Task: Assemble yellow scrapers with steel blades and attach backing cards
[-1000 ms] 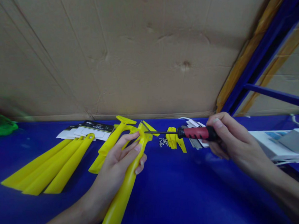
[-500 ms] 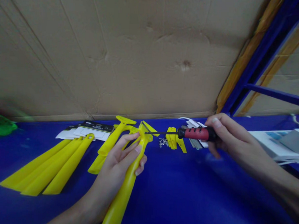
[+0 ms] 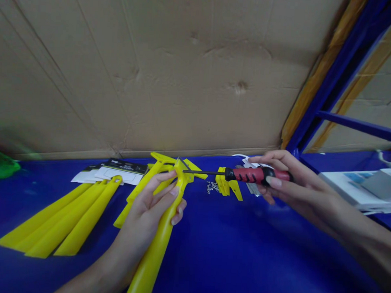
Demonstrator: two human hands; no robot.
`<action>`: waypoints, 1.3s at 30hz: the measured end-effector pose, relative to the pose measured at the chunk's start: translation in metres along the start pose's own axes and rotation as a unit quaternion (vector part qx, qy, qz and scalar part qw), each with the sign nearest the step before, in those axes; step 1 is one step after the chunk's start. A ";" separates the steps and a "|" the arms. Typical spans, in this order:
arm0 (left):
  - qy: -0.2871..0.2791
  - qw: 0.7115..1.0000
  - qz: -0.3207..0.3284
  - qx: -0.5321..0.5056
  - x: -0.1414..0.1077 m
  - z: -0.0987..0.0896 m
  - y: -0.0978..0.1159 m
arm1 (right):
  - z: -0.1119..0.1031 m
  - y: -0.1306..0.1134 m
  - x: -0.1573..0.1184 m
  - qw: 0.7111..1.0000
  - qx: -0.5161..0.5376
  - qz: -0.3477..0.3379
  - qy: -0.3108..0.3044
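Observation:
My left hand (image 3: 154, 201) is wrapped round a yellow handled tool (image 3: 156, 253) just below its head. A screwdriver (image 3: 246, 174) with a red and black handle lies level, its tip at the tool's head. The fingers of my right hand (image 3: 281, 176) are round the back end of the screwdriver handle, thumb below and fingers partly stretched out along the top. Small screws (image 3: 212, 187) lie on the blue table beyond the tool, beside small yellow pieces (image 3: 224, 182). Whether the tip sits in a screw is too small to tell.
Several yellow handles (image 3: 72, 219) lie fanned at the left below black and white cards (image 3: 116, 171). More yellow tools (image 3: 142, 185) lie behind my left hand. A green bundle (image 3: 0, 166) is far left, a white box (image 3: 358, 188) at right. Cardboard (image 3: 185, 77) stands behind the blue table (image 3: 229, 260).
My left hand and the yellow tool have shifted slightly left. The screwdriver has moved left too, and my right hand's fingers have loosened and reached forward over its handle, showing the red rear end.

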State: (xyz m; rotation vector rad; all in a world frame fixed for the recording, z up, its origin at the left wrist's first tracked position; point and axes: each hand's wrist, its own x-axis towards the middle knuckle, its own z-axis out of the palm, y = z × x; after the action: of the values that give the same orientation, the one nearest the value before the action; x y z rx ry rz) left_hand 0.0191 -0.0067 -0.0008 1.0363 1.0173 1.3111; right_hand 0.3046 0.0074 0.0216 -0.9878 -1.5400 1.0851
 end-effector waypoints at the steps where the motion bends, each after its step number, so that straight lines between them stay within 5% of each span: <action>1: 0.003 1.000 -0.001 0.001 0.000 0.000 0.000 | 0.000 -0.001 -0.001 1.000 -0.003 -0.008 -0.004; 8: -0.022 0.999 -0.008 0.022 0.000 -0.008 -0.005 | 0.005 -0.004 0.001 0.996 -0.076 0.018 0.048; 14: -0.002 1.000 -0.012 0.004 0.000 -0.008 -0.006 | 0.000 -0.005 -0.002 1.000 -0.005 -0.012 -0.018; 21: -0.043 0.998 -0.010 0.032 -0.002 -0.009 -0.009 | 0.001 -0.002 0.000 0.996 -0.083 0.008 0.034; 26: -0.022 0.999 -0.011 0.035 0.000 -0.012 -0.007 | -0.003 -0.004 0.000 0.998 -0.053 -0.027 -0.013; 32: -0.036 0.999 -0.018 0.027 -0.004 -0.011 -0.008 | 0.001 -0.004 0.002 0.995 -0.091 -0.010 0.034; 39: -0.029 0.999 -0.006 0.034 0.002 -0.015 -0.004 | -0.001 -0.003 -0.001 0.997 -0.068 -0.031 -0.005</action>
State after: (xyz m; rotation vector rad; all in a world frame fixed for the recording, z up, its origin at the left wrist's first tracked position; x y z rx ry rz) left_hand 0.0057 -0.0050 -0.0082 1.1108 1.0289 1.2381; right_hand 0.3056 0.0053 0.0247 -1.0217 -1.6594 0.9534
